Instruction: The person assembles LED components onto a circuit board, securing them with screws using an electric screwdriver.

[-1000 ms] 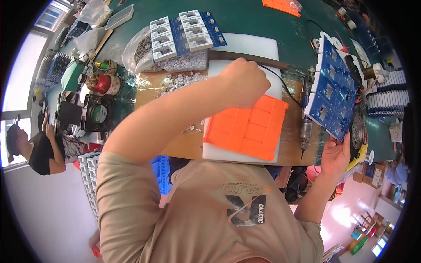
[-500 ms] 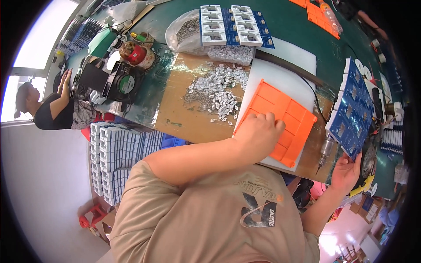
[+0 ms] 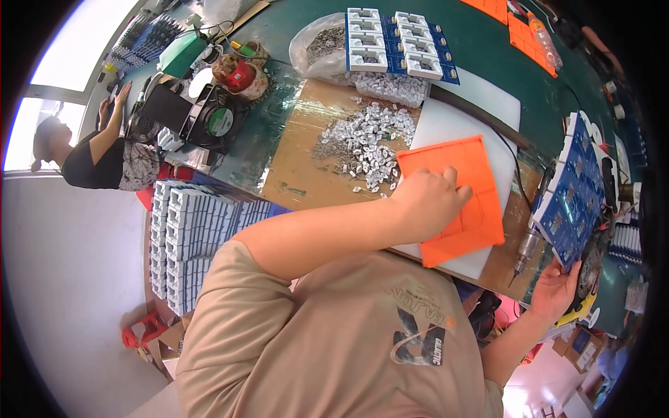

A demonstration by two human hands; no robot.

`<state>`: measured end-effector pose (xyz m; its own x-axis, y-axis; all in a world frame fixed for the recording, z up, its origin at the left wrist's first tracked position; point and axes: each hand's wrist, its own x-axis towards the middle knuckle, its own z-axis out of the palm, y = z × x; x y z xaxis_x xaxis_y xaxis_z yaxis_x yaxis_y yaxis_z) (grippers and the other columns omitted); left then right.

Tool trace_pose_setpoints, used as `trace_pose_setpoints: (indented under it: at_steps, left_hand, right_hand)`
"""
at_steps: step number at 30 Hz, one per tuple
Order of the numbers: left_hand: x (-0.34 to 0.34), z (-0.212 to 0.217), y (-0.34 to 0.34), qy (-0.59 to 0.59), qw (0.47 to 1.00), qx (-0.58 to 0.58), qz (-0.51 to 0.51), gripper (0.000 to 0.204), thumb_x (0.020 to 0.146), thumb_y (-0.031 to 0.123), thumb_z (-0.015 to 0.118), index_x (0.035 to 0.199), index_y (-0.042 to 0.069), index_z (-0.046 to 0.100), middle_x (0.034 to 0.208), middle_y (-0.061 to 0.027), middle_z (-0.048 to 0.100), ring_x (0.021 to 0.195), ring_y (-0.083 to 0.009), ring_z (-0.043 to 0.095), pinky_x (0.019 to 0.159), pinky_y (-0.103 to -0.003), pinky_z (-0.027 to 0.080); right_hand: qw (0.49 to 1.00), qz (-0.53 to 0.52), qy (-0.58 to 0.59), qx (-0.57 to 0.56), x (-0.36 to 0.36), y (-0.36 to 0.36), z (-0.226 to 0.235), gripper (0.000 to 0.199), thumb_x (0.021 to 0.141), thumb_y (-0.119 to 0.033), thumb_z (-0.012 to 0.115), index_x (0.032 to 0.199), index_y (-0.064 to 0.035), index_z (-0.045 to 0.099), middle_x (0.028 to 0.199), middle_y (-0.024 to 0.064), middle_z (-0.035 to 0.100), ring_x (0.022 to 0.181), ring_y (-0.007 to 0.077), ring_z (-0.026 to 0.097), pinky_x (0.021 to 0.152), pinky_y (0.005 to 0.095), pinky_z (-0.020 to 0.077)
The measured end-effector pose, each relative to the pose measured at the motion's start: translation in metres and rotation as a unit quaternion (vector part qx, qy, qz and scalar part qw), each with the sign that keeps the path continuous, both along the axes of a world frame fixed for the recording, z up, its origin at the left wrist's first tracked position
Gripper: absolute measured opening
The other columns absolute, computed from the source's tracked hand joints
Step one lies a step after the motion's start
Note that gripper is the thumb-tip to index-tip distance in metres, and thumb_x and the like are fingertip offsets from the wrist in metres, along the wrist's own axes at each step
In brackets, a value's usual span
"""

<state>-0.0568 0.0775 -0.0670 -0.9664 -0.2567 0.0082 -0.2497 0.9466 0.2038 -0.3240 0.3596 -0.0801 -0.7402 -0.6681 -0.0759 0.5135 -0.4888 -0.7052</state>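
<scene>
Standing across the room, I note one seated worker with both bare hands engaged at a green-topped bench [image 3: 247, 164]. The left hand [image 3: 430, 205] is over the orange tray [image 3: 481, 188], fingers bent toward the palm and knuckles up; the fingertips are largely hidden, so I cannot tell whether they pinch a part of it or merely rest there. The orange tray lies in front of the worker's chest, set askew over a white foam pad [image 3: 505, 104] that shows beyond its edges. The right hand [image 3: 554, 289], out to the worker's right, pinches the near corner of a blue panel [image 3: 570, 198] between thumb and fingers; the panel is held steeply tilted, with white parts along its left edge. Between the two hands, a silver-nosed power screwdriver [image 3: 527, 251] lies pointing toward the worker, and a black cable [image 3: 514, 155] runs near it. Left of the foam pad, a brown board [image 3: 293, 164] bears a loose heap of small white pieces [image 3: 373, 146]. Beyond the heap, more blue boards with white housings [image 3: 403, 43] rest on a bag of similar pieces, beside an open clear bag [image 3: 313, 52] of small greyish parts. A black fan [image 3: 217, 124] occupies the bench farther left.
</scene>
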Motion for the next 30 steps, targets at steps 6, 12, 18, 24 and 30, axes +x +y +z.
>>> trace_pose_setpoints:
  at_steps: [6, 12, 18, 24, 30]
  left_hand:
    - [-0.002, 0.000, -0.009, -0.009, 0.997, 0.066, -0.043, 0.030, 0.081, 0.011, 0.060, 0.110, 0.004, 0.056, 0.091, -0.0153, 0.063, 0.082, -0.0312, 0.068, 0.067, -0.041, 0.053]
    - [0.028, 0.026, -0.010, 0.055, 0.860, 0.504, 0.057, 0.049, 0.087, 0.023, 0.070, 0.130, 0.003, 0.057, 0.110, -0.0125, 0.068, 0.085, -0.0201, 0.065, 0.077, -0.034, 0.054]
    - [0.048, 0.012, 0.003, 0.281, 0.559, 0.766, 0.151, 0.048, 0.096, 0.031, 0.067, 0.128, -0.003, 0.058, 0.105, -0.0079, 0.069, 0.073, -0.0120, 0.058, 0.063, -0.026, 0.048]
    - [0.036, 0.033, -0.028, 0.299, 0.615, 0.676, 0.276, 0.039, 0.101, 0.030, 0.056, 0.121, -0.003, 0.061, 0.095, -0.0117, 0.070, 0.057, -0.0107, 0.051, 0.051, -0.025, 0.039]
    - [0.045, 0.035, -0.075, 0.347, 0.601, 0.660, 0.287, 0.035, 0.101, 0.025, 0.059, 0.120, -0.004, 0.064, 0.092, -0.0137, 0.073, 0.053, -0.0094, 0.053, 0.048, -0.022, 0.040]
  right_hand:
    - [1.000, -0.019, 0.002, 0.009, 0.011, -0.003, 0.010, 0.028, 0.103, -0.017, 0.055, 0.126, -0.0016, 0.058, 0.121, 0.0103, 0.068, 0.101, 0.0179, 0.063, 0.062, 0.0241, 0.0479]
    - [0.994, -0.071, -0.036, 0.069, 0.080, -0.046, 0.024, 0.037, 0.100, -0.024, 0.059, 0.133, -0.0061, 0.055, 0.118, 0.0058, 0.067, 0.097, 0.0169, 0.067, 0.061, 0.0272, 0.0518]
    - [0.993, 0.006, -0.012, 0.120, 0.130, -0.072, 0.025, 0.049, 0.102, -0.029, 0.053, 0.143, -0.0047, 0.042, 0.120, 0.0084, 0.065, 0.098, 0.0193, 0.069, 0.073, 0.0345, 0.0601]
    - [0.989, 0.072, 0.025, 0.124, 0.124, -0.082, 0.030, 0.047, 0.104, -0.028, 0.050, 0.140, -0.0008, 0.041, 0.123, 0.0122, 0.064, 0.103, 0.0225, 0.068, 0.081, 0.0357, 0.0583]
    - [0.970, 0.099, 0.093, 0.203, 0.090, -0.075, 0.023, 0.048, 0.103, -0.033, 0.051, 0.138, 0.0007, 0.045, 0.119, 0.0173, 0.066, 0.100, 0.0218, 0.068, 0.081, 0.0325, 0.0555]
